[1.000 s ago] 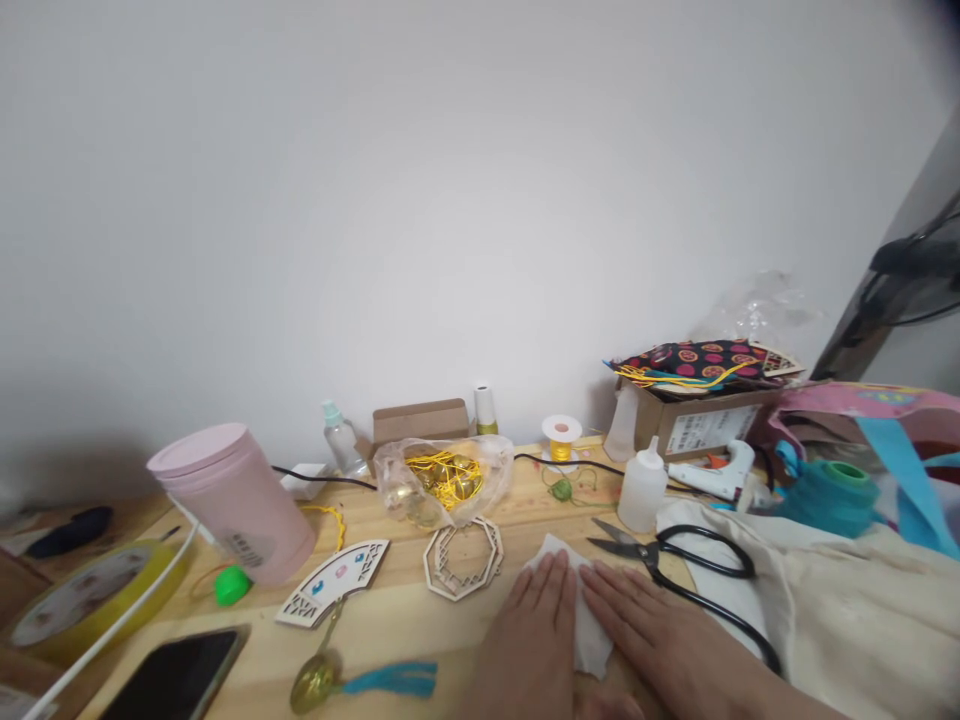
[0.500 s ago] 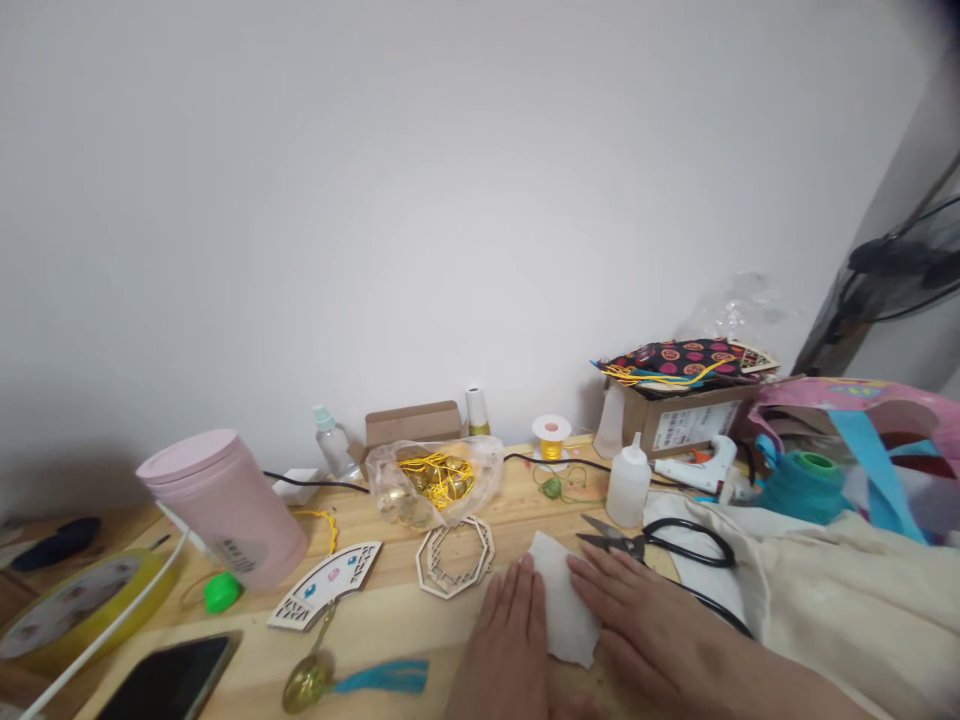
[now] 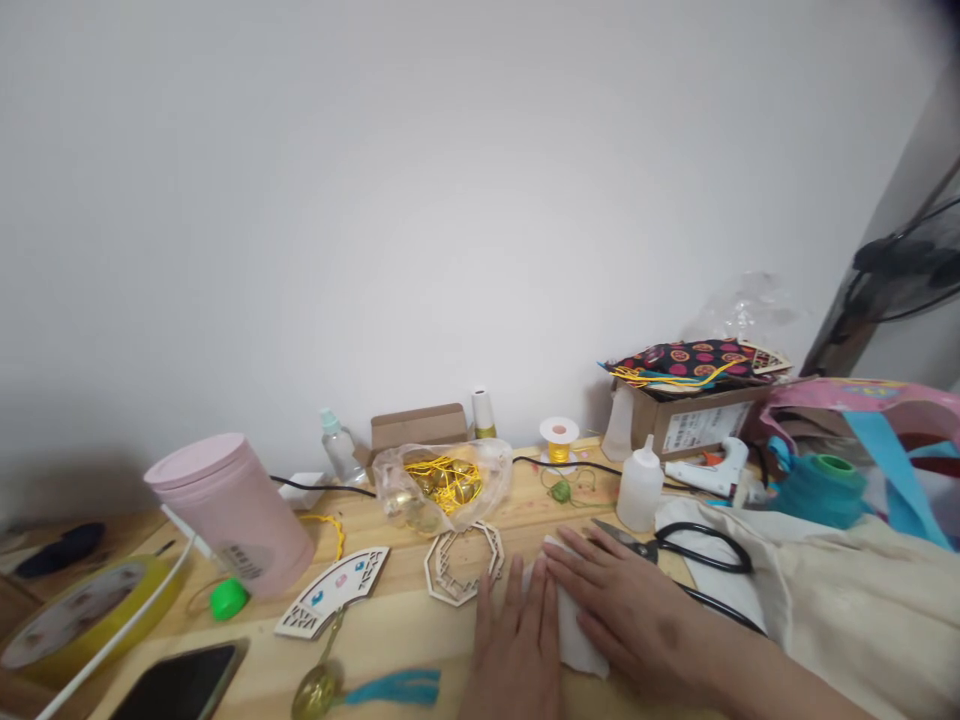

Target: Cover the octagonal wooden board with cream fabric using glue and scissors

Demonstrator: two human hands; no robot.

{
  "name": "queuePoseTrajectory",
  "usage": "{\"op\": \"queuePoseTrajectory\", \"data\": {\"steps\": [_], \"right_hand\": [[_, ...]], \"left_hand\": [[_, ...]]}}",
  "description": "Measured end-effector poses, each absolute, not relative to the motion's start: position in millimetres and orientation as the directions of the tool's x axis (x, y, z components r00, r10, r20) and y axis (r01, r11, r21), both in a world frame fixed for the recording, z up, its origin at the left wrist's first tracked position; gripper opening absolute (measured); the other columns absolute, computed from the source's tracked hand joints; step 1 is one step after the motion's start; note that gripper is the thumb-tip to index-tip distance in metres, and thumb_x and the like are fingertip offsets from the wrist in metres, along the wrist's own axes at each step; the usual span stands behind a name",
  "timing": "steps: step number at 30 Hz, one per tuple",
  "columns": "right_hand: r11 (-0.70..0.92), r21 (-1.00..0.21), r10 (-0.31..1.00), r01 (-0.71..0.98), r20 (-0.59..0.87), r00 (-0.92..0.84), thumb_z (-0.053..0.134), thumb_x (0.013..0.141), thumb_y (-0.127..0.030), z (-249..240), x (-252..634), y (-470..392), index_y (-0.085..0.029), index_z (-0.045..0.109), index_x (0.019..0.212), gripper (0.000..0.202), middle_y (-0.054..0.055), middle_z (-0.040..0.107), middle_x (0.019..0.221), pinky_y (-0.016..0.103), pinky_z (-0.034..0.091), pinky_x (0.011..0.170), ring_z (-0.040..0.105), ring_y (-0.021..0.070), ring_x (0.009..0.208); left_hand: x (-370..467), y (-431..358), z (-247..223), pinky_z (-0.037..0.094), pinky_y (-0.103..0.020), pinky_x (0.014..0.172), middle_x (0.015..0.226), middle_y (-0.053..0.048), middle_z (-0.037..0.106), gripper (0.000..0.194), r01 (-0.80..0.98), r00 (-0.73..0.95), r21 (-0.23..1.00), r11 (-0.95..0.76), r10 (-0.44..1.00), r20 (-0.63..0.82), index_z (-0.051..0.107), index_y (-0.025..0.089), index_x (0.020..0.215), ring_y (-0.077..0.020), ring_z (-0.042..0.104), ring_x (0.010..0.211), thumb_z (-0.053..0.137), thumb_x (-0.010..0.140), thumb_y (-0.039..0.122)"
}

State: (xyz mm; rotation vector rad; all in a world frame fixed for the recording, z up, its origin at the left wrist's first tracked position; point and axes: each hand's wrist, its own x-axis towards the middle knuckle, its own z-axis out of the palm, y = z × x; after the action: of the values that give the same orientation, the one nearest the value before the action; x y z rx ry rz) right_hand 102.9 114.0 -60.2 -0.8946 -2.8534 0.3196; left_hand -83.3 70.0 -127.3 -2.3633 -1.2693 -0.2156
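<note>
Both hands lie flat on a piece of white paper or thin cloth (image 3: 578, 643) on the table; I cannot tell which material it is. My left hand (image 3: 517, 640) covers its left side with the fingers straight and slightly apart. Across its upper right part rests my right hand (image 3: 626, 600), fingers stretched out and pointing left. Black-handled scissors (image 3: 703, 545) lie just beyond my right hand, partly hidden by it. An octagonal wooden frame (image 3: 465, 565) sits to the upper left of my left hand.
A squeeze bottle (image 3: 640, 487), glue gun (image 3: 710, 470) and beige cloth (image 3: 862, 600) stand right. Behind are a bag of gold bells (image 3: 442, 485) and a thread spool (image 3: 559, 440). Left are a fan-shaped piece (image 3: 334, 590), pink cup (image 3: 232, 515), phone (image 3: 180, 685) and yellow tape roll (image 3: 82, 615).
My right hand has slid left over the white sheet, and my left hand has spread further onto it, so less of the sheet shows. The whole view has shifted slightly.
</note>
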Motion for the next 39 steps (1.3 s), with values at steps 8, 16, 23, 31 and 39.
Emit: {"op": "queuePoseTrajectory", "data": {"steps": [8,16,23,31,39], "right_hand": [[0.765,-0.237,0.627,0.599,0.057,-0.777,0.032,0.086,-0.034,-53.9,122.4,110.2,-0.018,0.035,0.128,0.045,0.01,0.039,0.131,0.049,0.019,0.102,0.028,0.0256,0.123],[0.757,-0.207,0.648,0.619,0.116,-0.753,0.037,0.082,-0.024,-54.1,119.3,111.0,-0.016,0.034,0.129,0.047,0.008,0.035,0.133,0.049,0.021,0.101,0.028,0.0243,0.123],[0.76,-0.217,0.638,0.612,0.069,-0.767,0.054,0.07,-0.024,-73.7,104.9,101.9,-0.006,0.035,0.127,0.063,0.016,0.03,0.133,0.038,0.026,0.101,0.028,0.0261,0.123],[0.718,-0.26,0.656,0.645,-0.055,-0.752,0.055,0.065,-0.022,-61.0,117.7,98.9,-0.007,0.038,0.126,0.065,0.016,0.032,0.132,0.039,0.029,0.099,0.031,0.0266,0.121],[0.843,0.073,0.525,0.533,0.108,-0.844,0.053,0.073,-0.03,-76.3,120.8,95.0,-0.008,0.042,0.122,0.055,0.018,0.041,0.127,0.049,0.042,0.085,0.041,0.0349,0.113]], "left_hand": [[-66.9,63.7,-126.0,0.037,-0.052,0.088,0.118,-0.008,0.054,0.039,0.907,0.411,-0.29,-0.306,0.794,0.448,0.052,0.014,0.112,-0.0283,0.045,0.111,0.036,0.077,0.01],[-81.3,78.2,-119.0,0.04,-0.042,0.086,0.127,-0.011,0.044,0.047,0.78,0.624,-0.354,-0.516,0.691,0.365,0.036,0.01,0.125,-0.0276,0.04,0.115,0.038,0.078,0.02],[-66.3,75.1,-117.1,0.043,-0.04,0.082,0.115,-0.01,0.056,0.038,0.847,0.528,-0.333,-0.414,0.724,0.444,0.052,0.009,0.111,-0.0241,0.05,0.106,0.036,0.078,0.018],[-89.9,72.4,-122.3,0.042,-0.039,0.084,0.122,-0.009,0.05,0.047,0.781,0.612,-0.418,-0.463,0.701,0.367,0.039,0.012,0.123,-0.0231,0.046,0.111,0.036,0.077,0.012],[-90.5,66.1,-106.6,0.039,-0.041,0.086,0.127,-0.006,0.046,0.046,0.799,0.589,-0.353,-0.487,0.752,0.296,0.037,0.017,0.125,-0.0262,0.044,0.112,0.036,0.08,0.018]]}}
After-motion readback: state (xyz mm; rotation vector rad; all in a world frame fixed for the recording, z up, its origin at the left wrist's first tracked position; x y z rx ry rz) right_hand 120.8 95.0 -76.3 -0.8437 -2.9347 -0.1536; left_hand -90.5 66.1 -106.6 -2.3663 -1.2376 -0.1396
